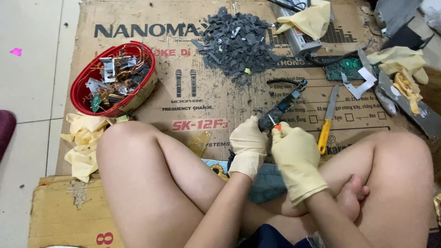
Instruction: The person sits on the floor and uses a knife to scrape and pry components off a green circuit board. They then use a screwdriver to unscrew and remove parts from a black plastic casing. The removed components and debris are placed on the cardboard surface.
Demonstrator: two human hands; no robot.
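Both gloved hands meet low between the raised knees, forearms angled inward. The left hand [248, 144] curls its fingers shut around the near end of a narrow circuit board [282, 104] slanting up over the cardboard sheet [206, 98]. The right hand [296, 154] is fisted on an orange-handled tool [275, 125] touching the board. A yellow-handled knife [328, 120] lies just beside.

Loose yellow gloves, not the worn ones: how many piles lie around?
3: one glove pile left of the knee, one on the grey box up top, one at right. More may be hidden.
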